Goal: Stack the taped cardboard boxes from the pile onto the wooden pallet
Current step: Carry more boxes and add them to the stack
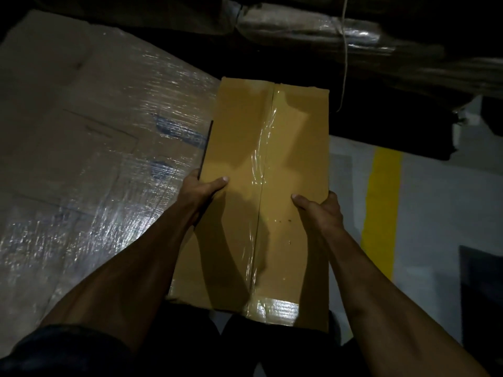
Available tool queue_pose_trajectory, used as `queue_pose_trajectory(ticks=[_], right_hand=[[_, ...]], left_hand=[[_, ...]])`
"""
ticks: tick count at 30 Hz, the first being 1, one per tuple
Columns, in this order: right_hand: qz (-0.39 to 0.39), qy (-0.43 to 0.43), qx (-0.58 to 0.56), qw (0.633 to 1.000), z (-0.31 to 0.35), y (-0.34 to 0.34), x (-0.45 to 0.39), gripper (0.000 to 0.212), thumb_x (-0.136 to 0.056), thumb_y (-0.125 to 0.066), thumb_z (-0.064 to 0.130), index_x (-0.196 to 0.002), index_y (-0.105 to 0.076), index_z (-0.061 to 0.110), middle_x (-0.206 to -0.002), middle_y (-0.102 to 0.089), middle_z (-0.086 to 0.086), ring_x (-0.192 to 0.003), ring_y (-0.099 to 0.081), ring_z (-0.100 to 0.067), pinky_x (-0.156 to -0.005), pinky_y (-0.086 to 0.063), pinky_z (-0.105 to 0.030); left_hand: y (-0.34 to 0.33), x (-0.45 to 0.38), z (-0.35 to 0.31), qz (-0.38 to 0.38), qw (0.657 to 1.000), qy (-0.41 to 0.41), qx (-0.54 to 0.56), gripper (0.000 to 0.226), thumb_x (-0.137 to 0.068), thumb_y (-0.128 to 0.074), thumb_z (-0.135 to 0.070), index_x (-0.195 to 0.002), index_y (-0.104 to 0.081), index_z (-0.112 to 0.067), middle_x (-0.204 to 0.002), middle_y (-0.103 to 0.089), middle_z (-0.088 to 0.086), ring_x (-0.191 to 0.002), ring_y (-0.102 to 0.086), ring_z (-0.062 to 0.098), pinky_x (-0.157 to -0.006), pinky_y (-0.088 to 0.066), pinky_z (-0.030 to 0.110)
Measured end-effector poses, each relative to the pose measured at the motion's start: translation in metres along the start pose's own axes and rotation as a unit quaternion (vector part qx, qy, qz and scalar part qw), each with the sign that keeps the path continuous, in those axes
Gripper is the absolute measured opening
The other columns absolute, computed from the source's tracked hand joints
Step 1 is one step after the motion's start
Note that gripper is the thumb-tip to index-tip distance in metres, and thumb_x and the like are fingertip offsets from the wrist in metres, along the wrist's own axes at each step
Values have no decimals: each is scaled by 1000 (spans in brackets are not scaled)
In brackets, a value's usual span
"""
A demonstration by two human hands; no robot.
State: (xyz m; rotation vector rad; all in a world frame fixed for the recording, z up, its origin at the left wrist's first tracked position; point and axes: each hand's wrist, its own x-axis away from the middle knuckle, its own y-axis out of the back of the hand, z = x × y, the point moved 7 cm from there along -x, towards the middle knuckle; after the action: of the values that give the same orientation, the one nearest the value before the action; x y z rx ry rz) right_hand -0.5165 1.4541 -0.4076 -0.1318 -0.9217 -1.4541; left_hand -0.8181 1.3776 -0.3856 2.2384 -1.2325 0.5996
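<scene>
A large stack wrapped in clear stretch film [89, 137] fills the left side, just beside the carried load, and grey floor with a yellow line [381, 208] runs on the right. No wooden pallet is visible, so the set-down spot is unknown. The taped cardboard box [261, 186] is held in the air in front of the person, its long axis pointing away. The left hand [202, 190] and right hand [319, 210] clamp its two long sides, thumbs curled over the top. The grip sits mid-length on smooth cardboard, so the box could slide down or tip forward. The glossy tape seam [261, 170] gives little friction.
</scene>
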Motion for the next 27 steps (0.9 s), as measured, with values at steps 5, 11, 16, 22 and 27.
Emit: queue_pose_trajectory(ticks=[5, 11, 16, 22, 27], right_hand=[[0, -3, -2, 1000, 49, 51, 73, 98, -65, -82, 56, -146, -38, 23, -134, -58, -4, -120, -56, -32, -102, -47, -47], [-23, 1, -26, 999, 115, 127, 188, 102, -45, -75, 69, -134, -48, 27, -120, -65, 1, -111, -62, -30, -97, -51, -48], [-57, -7, -30, 998, 153, 192, 285, 99, -52, -77, 67, -137, -46, 26, -123, -63, 3, -116, -58, -28, -100, -49, -47], [-100, -25, -94, 990, 159, 266, 365, 88, -64, -82, 56, -138, -46, 25, -117, -61, 6, -114, -58, -26, -101, -48, -48], [-141, -32, -153, 977, 151, 339, 396, 91, -52, -77, 68, -130, -47, 32, -116, -63, 7, -111, -59, -24, -100, -49, -50]], left_hand=[[22, 68, -58, -3, 999, -4, -31, 83, -53, -87, -56, -122, -60, -20, -112, -68, 5, -98, -68, 28, -85, -58, 49], [49, 174, -156, 6, 997, -19, -74, 96, -47, -83, -68, -128, -56, -23, -114, -66, 3, -100, -66, 29, -87, -57, 51], [61, 272, -232, 29, 990, -57, -123, 70, -71, -78, -57, -128, -50, -27, -114, -63, 2, -102, -63, 29, -89, -54, 50], [41, 343, -294, 75, 966, -119, -215, 90, -52, -63, -84, -124, -48, -32, -116, -65, -2, -104, -63, 29, -93, -51, 52], [-22, 396, -343, 110, 945, -176, -252, 63, -70, -70, -65, -119, -48, -30, -113, -63, -6, -104, -62, 26, -94, -50, 45]])
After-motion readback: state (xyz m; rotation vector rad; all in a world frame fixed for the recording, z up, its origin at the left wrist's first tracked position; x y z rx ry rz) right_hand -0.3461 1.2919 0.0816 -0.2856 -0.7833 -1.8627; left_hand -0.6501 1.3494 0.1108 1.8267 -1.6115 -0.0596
